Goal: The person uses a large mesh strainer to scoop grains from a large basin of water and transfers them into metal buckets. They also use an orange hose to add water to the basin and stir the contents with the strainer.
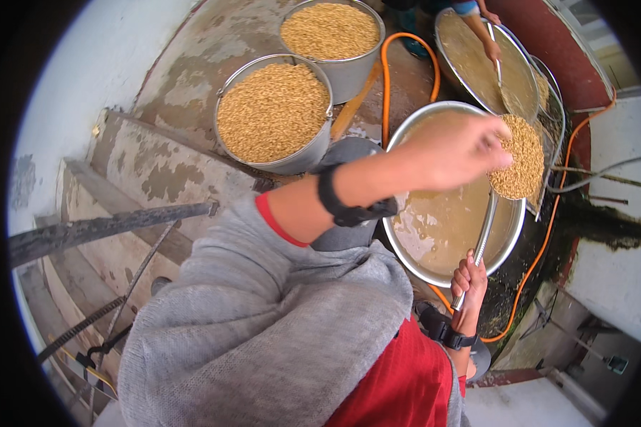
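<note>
My right hand (470,280) is closed around the metal handle of a skimmer (486,231). The skimmer's round head is heaped with wet golden grain (525,160), above the right rim of a wide metal basin (511,245) of cloudy brownish water. My left hand (454,151) reaches across from the left, over the basin, with its fingertips at the heap's left edge. Motion smears its fingers, so whether they pinch any grain is unclear. Part of the basin is hidden beneath this hand and forearm.
Two metal buckets of grain, a nearer one (274,114) and a farther one (331,32), stand at the upper left. Another person's hand (491,51) works a long-handled tool in a second basin (470,43). An orange hose (386,78) curls around; steps (114,235) lie left.
</note>
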Demonstrator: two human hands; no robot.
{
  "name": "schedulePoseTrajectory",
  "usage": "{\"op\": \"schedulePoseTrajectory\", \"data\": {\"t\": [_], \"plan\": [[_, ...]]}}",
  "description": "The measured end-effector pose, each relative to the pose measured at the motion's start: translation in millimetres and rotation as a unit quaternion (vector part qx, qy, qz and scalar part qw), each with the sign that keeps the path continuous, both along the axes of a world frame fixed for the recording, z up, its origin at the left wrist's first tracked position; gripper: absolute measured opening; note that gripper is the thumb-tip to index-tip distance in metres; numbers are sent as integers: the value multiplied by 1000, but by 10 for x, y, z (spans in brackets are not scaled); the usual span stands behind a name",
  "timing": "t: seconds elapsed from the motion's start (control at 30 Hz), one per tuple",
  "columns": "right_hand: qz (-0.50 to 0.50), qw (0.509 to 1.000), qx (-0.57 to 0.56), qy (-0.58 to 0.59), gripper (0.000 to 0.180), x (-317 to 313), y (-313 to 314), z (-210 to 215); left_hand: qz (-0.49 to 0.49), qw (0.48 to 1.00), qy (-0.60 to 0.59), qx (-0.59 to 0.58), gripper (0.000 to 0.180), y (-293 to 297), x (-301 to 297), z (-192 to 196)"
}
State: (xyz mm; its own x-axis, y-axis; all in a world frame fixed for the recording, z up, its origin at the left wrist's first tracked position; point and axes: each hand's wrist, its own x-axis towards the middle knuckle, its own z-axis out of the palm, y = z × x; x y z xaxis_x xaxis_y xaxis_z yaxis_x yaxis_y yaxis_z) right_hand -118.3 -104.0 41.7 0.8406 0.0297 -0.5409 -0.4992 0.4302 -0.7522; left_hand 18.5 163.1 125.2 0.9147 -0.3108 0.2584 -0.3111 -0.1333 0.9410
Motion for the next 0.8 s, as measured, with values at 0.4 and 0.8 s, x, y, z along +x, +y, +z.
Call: {"op": "schedulePoseTrajectory", "data": {"t": [0.4,0.8], "plan": [[252,967,-38,-15,16,779,398,424,603,786,86,-101,52,2932,-759,-1354],[527,844,-99,30,17,1757,1478,579,588,768,181,-177,72,3388,-493,-1955]]}}
